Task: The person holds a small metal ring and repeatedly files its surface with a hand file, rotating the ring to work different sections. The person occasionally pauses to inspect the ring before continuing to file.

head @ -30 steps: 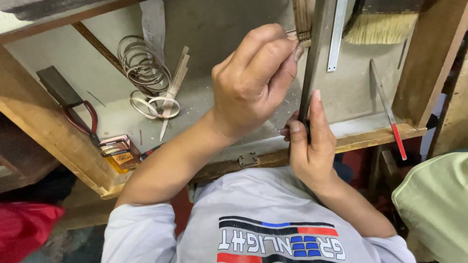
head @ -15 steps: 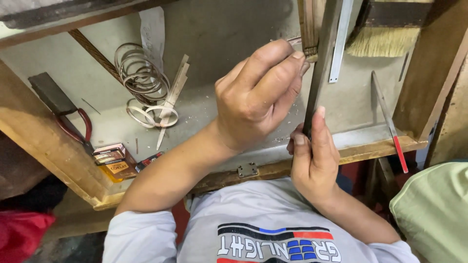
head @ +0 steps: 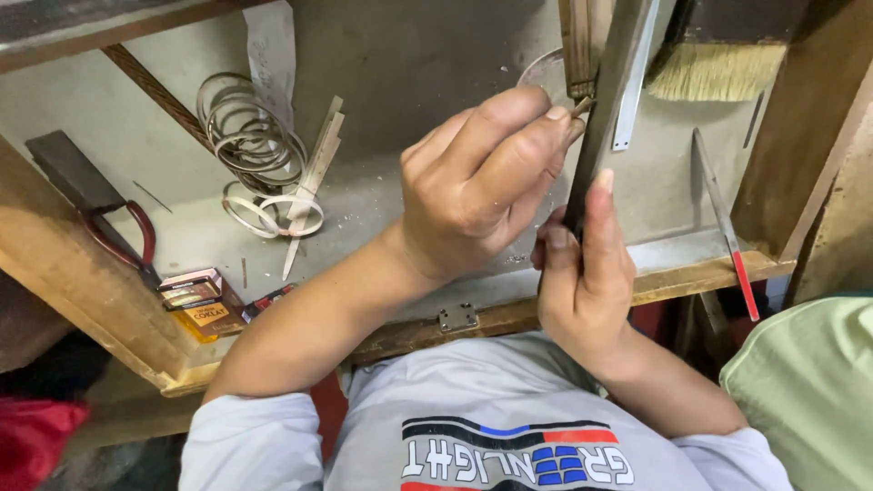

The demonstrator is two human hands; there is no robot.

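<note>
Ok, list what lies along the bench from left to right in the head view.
Red-handled pliers → small orange and white box → coiled pale strip rings → left hand → long dark flat bar in the right hand → thin metal file with a red handle.

Long dark flat metal bar (head: 607, 109), stood nearly upright, leaning slightly, just beside the pale-bristled brush (head: 718, 68), lower end gripped, small thin stick (head: 580, 106) pinched against its edge, just below a wooden strip (head: 582, 45)
</note>
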